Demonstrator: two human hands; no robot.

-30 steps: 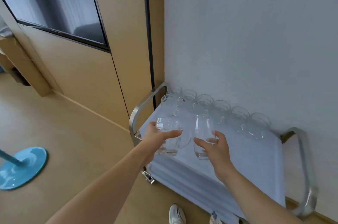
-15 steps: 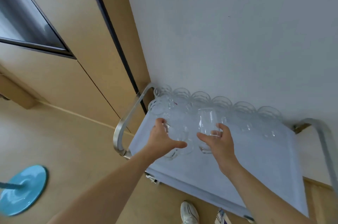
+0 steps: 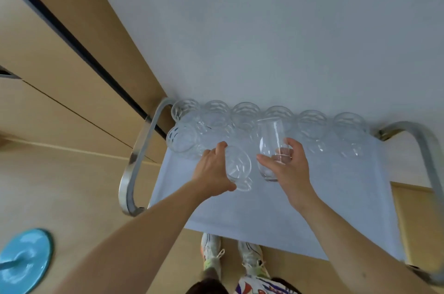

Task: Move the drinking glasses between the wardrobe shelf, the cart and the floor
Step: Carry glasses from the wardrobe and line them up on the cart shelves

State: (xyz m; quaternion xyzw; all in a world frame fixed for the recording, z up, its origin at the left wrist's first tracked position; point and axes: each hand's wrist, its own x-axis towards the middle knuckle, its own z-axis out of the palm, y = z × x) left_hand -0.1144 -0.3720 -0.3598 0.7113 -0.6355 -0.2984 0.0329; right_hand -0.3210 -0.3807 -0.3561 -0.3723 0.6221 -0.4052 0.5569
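Left hand (image 3: 211, 174) is wrapped around a clear glass (image 3: 236, 168), fingers curled on its far side, thumb underneath near the base. Right hand (image 3: 287, 168) grips a taller glass (image 3: 271, 147) low on the body; it leans a bit toward the wall. Both glasses sit just over the cart's white top (image 3: 276, 209); can't tell if either base is touching down yet.

Back row of glasses (image 3: 312, 123) lines the wall edge, six across, with one more glass (image 3: 181, 141) in front at the left end near the chrome handle (image 3: 134, 166).

Looks like the placing step: both going down as a second row in front of the first.

How I'd do it:
- Straighten the right-hand glass before it lands, base flat, not on an edge.
- Keep a gap from the back row. Glass on glass chips easily.
- Left one slots just beside the front-left glass, without knocking it.
- Let go only once each base is fully seated; the top looks smooth, so they could slide.
- Pull the hands straight back and low, clear of the rims.
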